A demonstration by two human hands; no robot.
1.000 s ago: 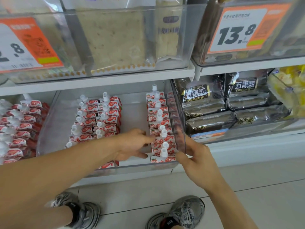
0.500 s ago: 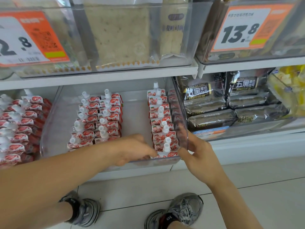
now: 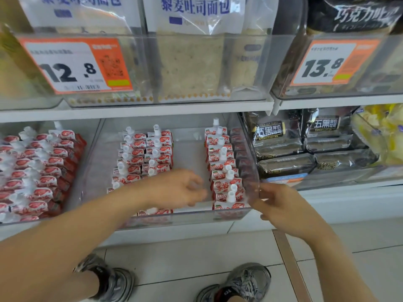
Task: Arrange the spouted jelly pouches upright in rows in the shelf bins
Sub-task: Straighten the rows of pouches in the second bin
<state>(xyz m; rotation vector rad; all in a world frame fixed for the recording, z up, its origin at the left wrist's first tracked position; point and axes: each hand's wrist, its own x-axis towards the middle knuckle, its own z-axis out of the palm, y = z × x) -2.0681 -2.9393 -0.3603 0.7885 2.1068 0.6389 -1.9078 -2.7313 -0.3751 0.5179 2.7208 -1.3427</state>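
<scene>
pouches (image 3: pixel 224 171): soft, light, likely floppy; grip at spout | left hand (image 3: pixel 181 188): fingers loosely curled, holding nothing | right hand (image 3: pixel 281 205): fingers relaxed, on bin (image 3: pixel 192 219) corner

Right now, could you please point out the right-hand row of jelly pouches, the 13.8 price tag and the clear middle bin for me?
right-hand row of jelly pouches (image 3: pixel 222 162): head view, on a pouch midway along the row.
13.8 price tag (image 3: pixel 325 66): head view, on the printed digits.
clear middle bin (image 3: pixel 192 219): head view, on its front wall.
</scene>
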